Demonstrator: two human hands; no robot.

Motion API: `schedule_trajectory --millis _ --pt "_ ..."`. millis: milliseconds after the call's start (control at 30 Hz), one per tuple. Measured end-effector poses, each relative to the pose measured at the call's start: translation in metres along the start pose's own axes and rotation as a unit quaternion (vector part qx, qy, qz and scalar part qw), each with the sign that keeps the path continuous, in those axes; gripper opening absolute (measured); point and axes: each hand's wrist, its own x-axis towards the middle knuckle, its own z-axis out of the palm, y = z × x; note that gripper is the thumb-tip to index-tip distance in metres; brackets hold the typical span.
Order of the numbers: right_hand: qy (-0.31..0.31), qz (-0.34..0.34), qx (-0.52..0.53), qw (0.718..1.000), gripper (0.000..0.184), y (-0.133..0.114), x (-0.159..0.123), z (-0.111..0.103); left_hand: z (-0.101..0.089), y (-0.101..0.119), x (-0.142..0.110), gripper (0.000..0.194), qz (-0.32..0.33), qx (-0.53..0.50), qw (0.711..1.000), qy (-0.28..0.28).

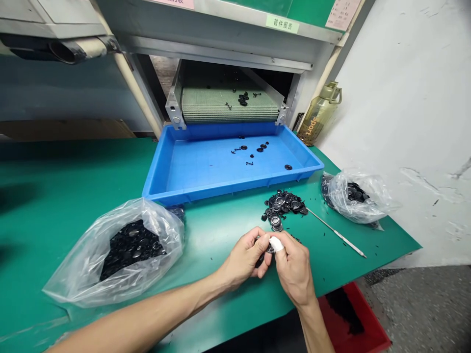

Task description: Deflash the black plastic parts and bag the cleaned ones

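My left hand (250, 252) is closed around small round black parts (270, 249), partly hidden by the fingers. Against the same parts presses my right hand (293, 264), its thumb wrapped in a white cover (276, 243). Just beyond the fingertips lies a heap of black round parts (281, 205), some with shiny rings. A thin rod with a pale handle (336, 234) rests to the right of the heap, its tip touching it.
A blue tray (235, 189) with several black parts stands below a green conveyor belt (221, 108). Clear plastic bags of black parts lie left (167, 255) and right (371, 208). A bottle (319, 113) stands behind; a red bin (371, 326) sits below the table edge.
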Motion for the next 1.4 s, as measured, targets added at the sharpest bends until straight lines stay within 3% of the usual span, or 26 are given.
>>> schedule_trajectory --millis 133,267,400,600,800,933,1100,1233,1333,1400 --pt "-0.035 0.078 -0.035 0.996 0.031 0.007 0.01 -0.007 0.0 0.0 0.002 0.04 0.013 -0.032 0.999 0.007" --pt "0.021 0.108 -0.19 0.976 0.023 0.016 0.028 -0.01 -0.005 0.005 0.007 0.043 0.027 -0.12 0.992 0.031" --pt "0.035 0.123 -0.203 0.971 0.01 0.024 0.043 -0.003 -0.009 0.01 0.008 0.036 0.023 -0.175 0.983 0.048" --pt "0.022 0.076 -0.116 0.99 0.01 0.025 0.035 -0.008 -0.007 0.014 0.008 0.03 -0.011 -0.158 0.986 0.053" --pt "0.058 -0.061 -0.081 0.993 0.016 0.014 0.006 -0.013 -0.004 0.005 0.008 0.039 -0.014 -0.045 0.999 0.011" --pt "-0.002 -0.017 -0.047 0.999 0.016 0.009 -0.004 -0.013 -0.006 0.0 0.006 0.039 0.004 -0.018 1.0 -0.016" --pt "0.079 0.054 -0.004 0.995 0.011 0.007 -0.004 -0.007 -0.006 0.002 0.005 0.04 -0.006 0.014 0.999 -0.031" --pt "0.081 0.003 -0.049 0.996 0.021 0.007 -0.007 -0.003 -0.006 0.006 0.004 0.045 -0.025 0.03 0.999 -0.032" --pt "0.051 -0.047 -0.061 0.996 0.029 0.008 -0.01 -0.004 -0.006 0.008 0.004 0.047 -0.048 0.022 0.997 -0.051" --pt "0.023 -0.041 -0.053 0.998 0.031 0.008 -0.011 -0.006 -0.007 0.009 0.004 0.044 -0.043 0.001 0.998 -0.05"
